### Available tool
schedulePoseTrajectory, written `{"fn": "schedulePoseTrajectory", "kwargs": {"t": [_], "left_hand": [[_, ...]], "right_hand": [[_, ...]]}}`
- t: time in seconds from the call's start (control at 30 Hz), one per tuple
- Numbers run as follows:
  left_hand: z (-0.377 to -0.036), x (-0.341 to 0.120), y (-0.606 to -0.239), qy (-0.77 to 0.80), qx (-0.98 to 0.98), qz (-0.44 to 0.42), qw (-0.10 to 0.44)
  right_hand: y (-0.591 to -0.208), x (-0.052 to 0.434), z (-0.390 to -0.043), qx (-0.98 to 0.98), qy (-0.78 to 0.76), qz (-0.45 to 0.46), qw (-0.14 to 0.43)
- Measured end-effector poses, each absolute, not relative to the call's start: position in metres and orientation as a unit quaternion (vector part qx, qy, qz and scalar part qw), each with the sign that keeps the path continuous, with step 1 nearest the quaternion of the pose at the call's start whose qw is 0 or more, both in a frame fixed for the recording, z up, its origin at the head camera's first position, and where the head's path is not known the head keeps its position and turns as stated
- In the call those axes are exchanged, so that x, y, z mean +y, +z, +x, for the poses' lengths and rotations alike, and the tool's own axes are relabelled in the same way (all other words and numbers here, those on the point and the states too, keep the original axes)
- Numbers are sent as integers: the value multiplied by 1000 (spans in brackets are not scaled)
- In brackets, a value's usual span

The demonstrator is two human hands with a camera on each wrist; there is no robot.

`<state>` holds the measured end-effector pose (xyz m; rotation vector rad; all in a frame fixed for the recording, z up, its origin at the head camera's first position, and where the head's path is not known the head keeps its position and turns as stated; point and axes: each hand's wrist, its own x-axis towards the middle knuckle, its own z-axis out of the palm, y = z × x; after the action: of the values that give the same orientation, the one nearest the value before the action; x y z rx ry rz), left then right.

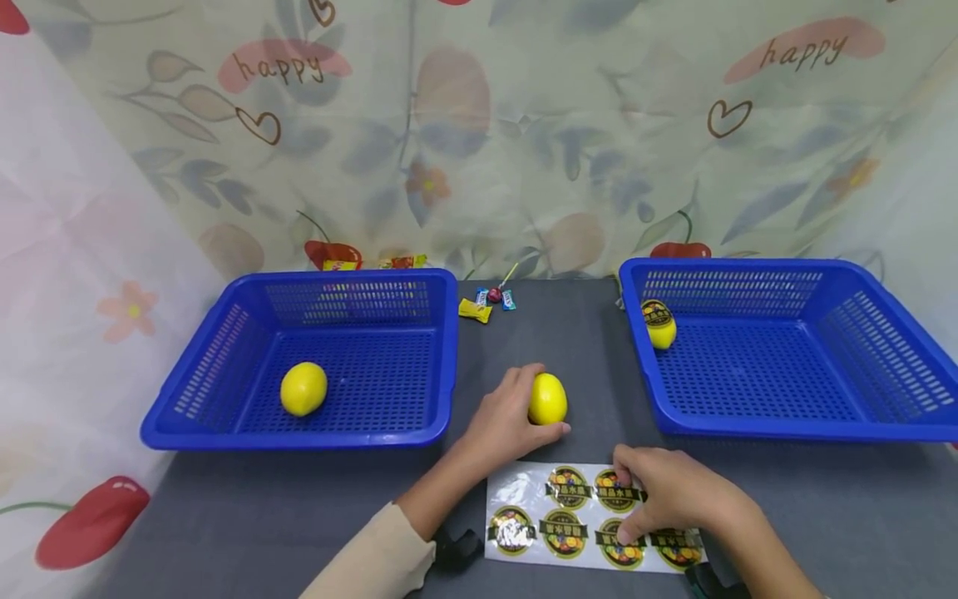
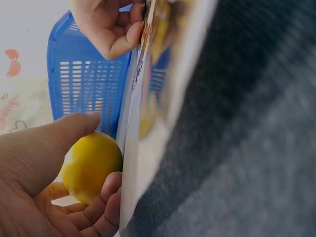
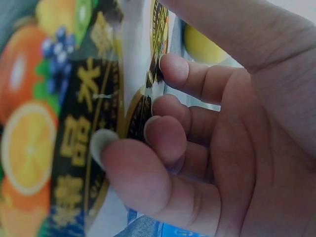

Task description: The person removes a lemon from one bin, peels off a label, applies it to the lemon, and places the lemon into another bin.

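Note:
My left hand (image 1: 512, 416) grips a yellow lemon (image 1: 549, 399) between thumb and fingers, just above the sticker sheet's back edge. The left wrist view shows the same lemon (image 2: 93, 167) in its grasp. A white sheet of round fruit stickers (image 1: 535, 478) lies on the dark table, its labels black and gold. Over its right part is my right hand (image 1: 677, 487), thumb and forefinger apart. In the right wrist view its bent fingers (image 3: 138, 168) touch the sheet's printed face. No lifted sticker can be made out; the hand covers part of the labels.
A blue basket (image 1: 299, 441) on the left holds one plain lemon (image 1: 303, 389). The right blue basket (image 1: 808, 428) holds a lemon with a sticker (image 1: 660, 326) at its left wall. Small wrapped candies (image 1: 476, 310) and a lollipop (image 1: 495, 294) lie between them at the back.

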<state>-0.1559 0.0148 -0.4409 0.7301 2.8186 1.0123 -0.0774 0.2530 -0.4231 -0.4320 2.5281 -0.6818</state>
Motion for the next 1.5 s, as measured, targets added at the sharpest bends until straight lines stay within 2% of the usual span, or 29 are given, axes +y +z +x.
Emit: {"fn": "schedulePoseTrajectory", "kwargs": {"t": [0.33,0.5,0.63,0.77,0.9,1.5], "left_hand": [[-153,8,-438,332,913,234,44],[-142,7,-431,319,920,226,-1],[-120,10,-418,298,915,270,-34],[-101,16,-416,234,915,329,20],[-94,21,-425,170,928,323,66],[-95,23,-434,204,925,313,74]], "right_hand": [[-423,254,-77,924,-256,-158,236],[-424,254,-77,925,-250,-161,235],[-423,253,-78,925,-248,-158,240],[-422,252,-79,926,-247,-153,243],[-422,251,-79,925,-248,-151,246],[-422,251,-79,924,-248,-150,250]]}}
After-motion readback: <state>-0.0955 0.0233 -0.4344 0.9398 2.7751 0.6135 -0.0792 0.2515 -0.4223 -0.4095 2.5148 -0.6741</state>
